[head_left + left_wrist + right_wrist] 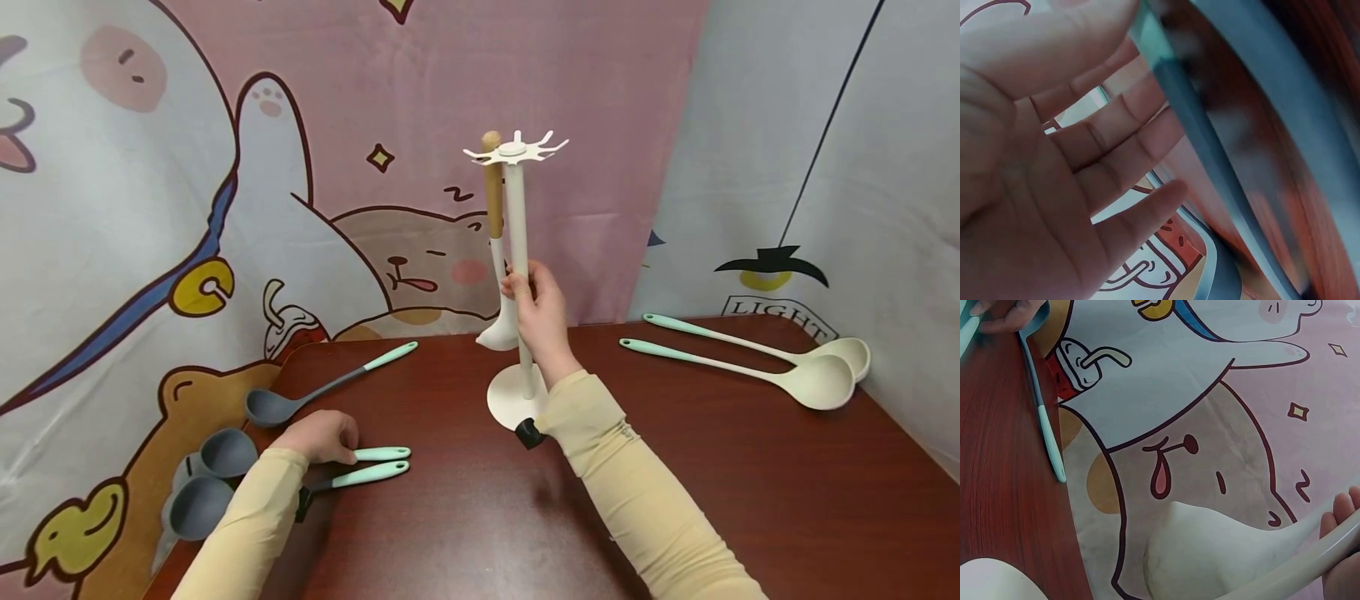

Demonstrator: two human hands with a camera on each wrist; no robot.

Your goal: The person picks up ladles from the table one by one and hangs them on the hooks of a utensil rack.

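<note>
I see the left hand (318, 435) pinching a round-bowled grey ladle by its smooth green handle (382, 454). Picking it up looks like the step now; lifting needs a tight pinch. Next, the right hand (542, 315) curls round a thin white stand (517, 221), a wood-handled ladle (494, 200) hanging just left of that grip. Two cream ladles (819, 385) lie further right.

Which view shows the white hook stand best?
Head view: the white stand shows from hooks to base, partly covered by the right hand. The right wrist view shows only part of its pole and base; left wrist, none discernible.
</note>
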